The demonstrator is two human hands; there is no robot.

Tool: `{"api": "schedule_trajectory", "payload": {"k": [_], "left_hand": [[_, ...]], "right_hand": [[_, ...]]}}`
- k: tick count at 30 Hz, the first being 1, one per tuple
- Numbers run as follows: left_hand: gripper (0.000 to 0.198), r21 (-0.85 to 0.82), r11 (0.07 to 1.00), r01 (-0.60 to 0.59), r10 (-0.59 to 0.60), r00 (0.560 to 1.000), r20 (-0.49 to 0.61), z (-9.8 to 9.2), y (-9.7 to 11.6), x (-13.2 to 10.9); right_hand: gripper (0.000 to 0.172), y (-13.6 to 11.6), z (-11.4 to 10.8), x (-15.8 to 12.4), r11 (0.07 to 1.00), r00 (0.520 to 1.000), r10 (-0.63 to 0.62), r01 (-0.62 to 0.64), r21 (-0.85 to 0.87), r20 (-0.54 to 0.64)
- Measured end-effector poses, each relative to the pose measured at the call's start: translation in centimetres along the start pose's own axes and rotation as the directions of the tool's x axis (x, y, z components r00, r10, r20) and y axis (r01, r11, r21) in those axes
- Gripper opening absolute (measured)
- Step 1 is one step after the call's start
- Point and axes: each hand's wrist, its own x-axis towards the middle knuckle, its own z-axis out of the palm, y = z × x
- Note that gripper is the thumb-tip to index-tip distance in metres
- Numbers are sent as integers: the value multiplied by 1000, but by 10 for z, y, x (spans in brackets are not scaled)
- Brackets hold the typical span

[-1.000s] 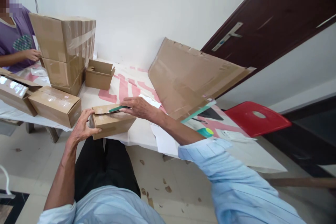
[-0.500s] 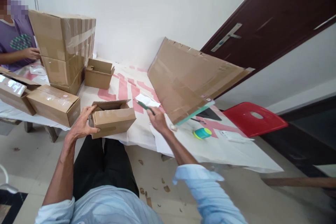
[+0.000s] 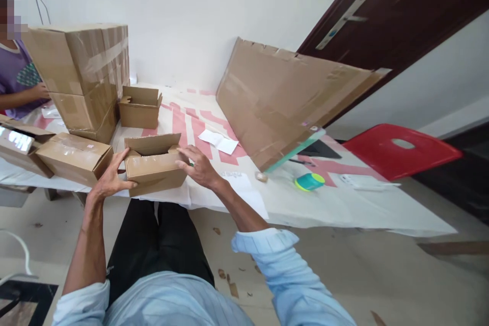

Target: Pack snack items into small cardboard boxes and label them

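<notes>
A small brown cardboard box stands at the near edge of the cloth-covered table, its back flap raised and its top partly open. My left hand grips the left end, the thumb on the front face and the fingers along the upper corner. At the other end, my right hand holds the box's top right corner between thumb and fingers. The inside of the box is mostly hidden in shadow. A folded white paper lies behind my right hand, and a printed white sheet lies beside my right forearm.
Taped cartons are stacked at the left, with an open small box beside them and a closed box in front. A large cardboard sheet leans at the back right. A teal tape roll and red chair are right. A co-worker is far left.
My right hand has moved left from beside the folded paper to the box's right end. The dark green pen-like tool it held is no longer visible. My left hand stays on the box.
</notes>
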Motion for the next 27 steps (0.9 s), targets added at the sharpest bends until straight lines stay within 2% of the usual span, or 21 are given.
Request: {"api": "schedule_trajectory", "payload": {"k": [2,4,7,10,12,14,17,21,24,27], "left_hand": [[112,-43,999,10,-10,1000,2,-1,-5,-2],[107,-85,996,17,-16,1000,15,-4,-11,-5],[100,-156,988,21,-15,999,38,-8,-17,-6],[90,-175,985,-5,8,1000,12,-8,-17,-6],[94,-130,991,-16,14,1000,-15,-4,-13,-6],[112,-52,999,-2,0,1000,-31,1,-8,-6],[133,57,998,32,-29,998,-60,8,-2,-6],[133,83,995,47,-41,996,-75,11,1,-6],[133,42,997,61,-58,996,-70,10,1,-6],[132,-26,998,57,-58,996,-65,10,2,-7]], "right_hand": [[25,-17,-5,3,999,999,-36,35,-17,-7],[16,-29,-8,-6,997,994,-65,61,-44,-83],[11,-39,-10,-36,988,982,-128,115,-98,-141],[10,-43,-6,-69,970,974,-204,187,-157,-98],[15,-43,-1,-82,954,964,-251,232,-189,-85],[18,-43,3,-86,940,953,-289,263,-219,-96],[16,-45,6,-78,929,949,-300,268,-254,-96],[25,-53,8,-49,923,957,-290,279,-264,-5],[25,-57,13,-24,901,935,-336,355,-249,117],[23,-57,12,-5,877,913,-331,391,-281,238]]}}
